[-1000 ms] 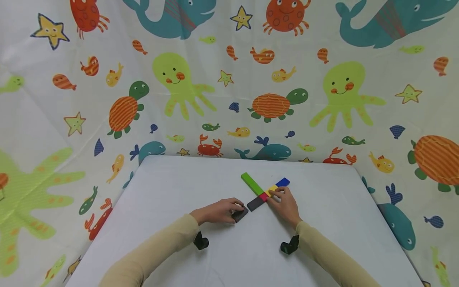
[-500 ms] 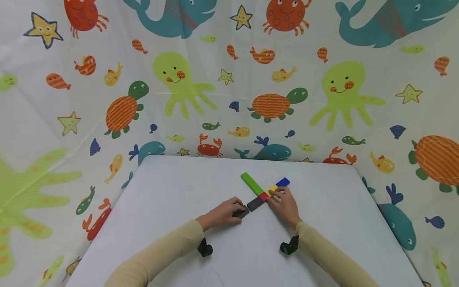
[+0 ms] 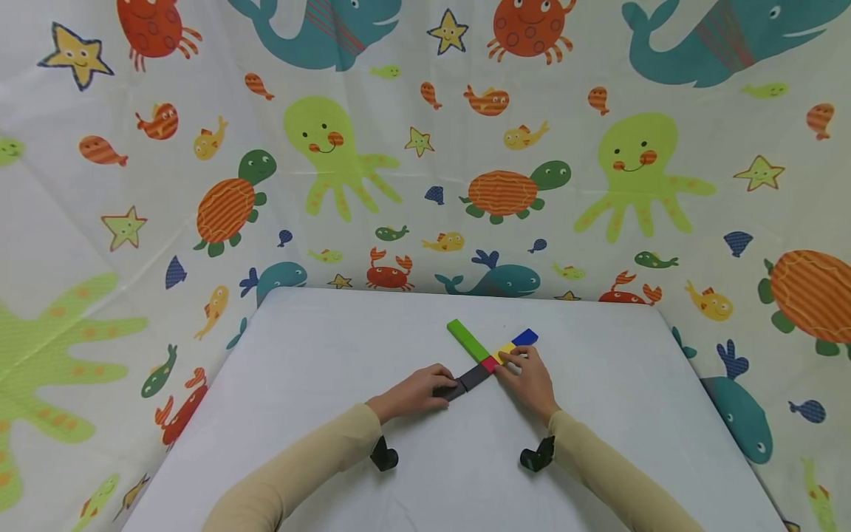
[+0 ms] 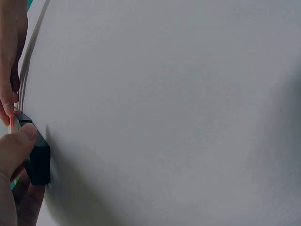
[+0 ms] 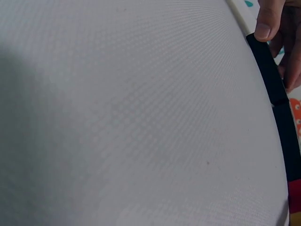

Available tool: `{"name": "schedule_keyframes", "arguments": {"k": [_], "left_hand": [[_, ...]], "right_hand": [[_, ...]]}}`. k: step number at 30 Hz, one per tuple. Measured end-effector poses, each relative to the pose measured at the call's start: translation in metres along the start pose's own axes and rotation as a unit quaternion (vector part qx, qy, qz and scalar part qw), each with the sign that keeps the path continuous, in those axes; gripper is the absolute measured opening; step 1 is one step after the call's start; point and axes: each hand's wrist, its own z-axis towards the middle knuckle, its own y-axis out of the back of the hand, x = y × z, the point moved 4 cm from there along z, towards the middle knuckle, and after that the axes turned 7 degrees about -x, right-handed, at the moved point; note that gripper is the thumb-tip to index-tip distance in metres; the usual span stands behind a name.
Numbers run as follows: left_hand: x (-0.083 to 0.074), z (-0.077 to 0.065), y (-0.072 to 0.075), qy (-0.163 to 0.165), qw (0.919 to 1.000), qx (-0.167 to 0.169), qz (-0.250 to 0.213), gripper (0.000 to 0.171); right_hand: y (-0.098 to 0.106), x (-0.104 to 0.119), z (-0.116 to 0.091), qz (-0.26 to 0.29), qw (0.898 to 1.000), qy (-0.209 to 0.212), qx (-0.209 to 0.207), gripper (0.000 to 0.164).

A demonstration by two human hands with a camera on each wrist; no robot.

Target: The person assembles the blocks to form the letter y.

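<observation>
On the white table, my left hand (image 3: 417, 391) pinches a black block (image 4: 40, 162) between thumb and fingers. Its end meets a second black block (image 3: 475, 377), which lies in line with it. Beyond that, a small red block (image 3: 488, 364), a yellow block (image 3: 505, 350) and a blue block (image 3: 525, 338) continue the slanting row. A long green block (image 3: 467, 340) runs off from the red one toward the back left. My right hand (image 3: 529, 380) grips the row around the red and yellow blocks, its fingers partly covering the yellow one.
The white table (image 3: 319, 332) spreads around the row on all sides. Behind it hangs a cloth (image 3: 412, 66) printed with sea animals. A small black camera sits on each wrist, the left camera (image 3: 384, 454) and the right camera (image 3: 537, 454).
My left hand has slid its black block right and slightly back, closing the gap to the second black block. My right hand has stayed in place.
</observation>
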Motion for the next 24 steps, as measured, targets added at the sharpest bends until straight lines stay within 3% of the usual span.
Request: {"name": "schedule_keyframes", "arguments": {"k": [24], "left_hand": [[-0.0055,-0.0011,-0.0044,0.0,0.9999,-0.016,0.003,0.044]], "right_hand": [[0.0004,0.0004,0.0011,-0.005,1.0,-0.007,0.01,0.038]]}}
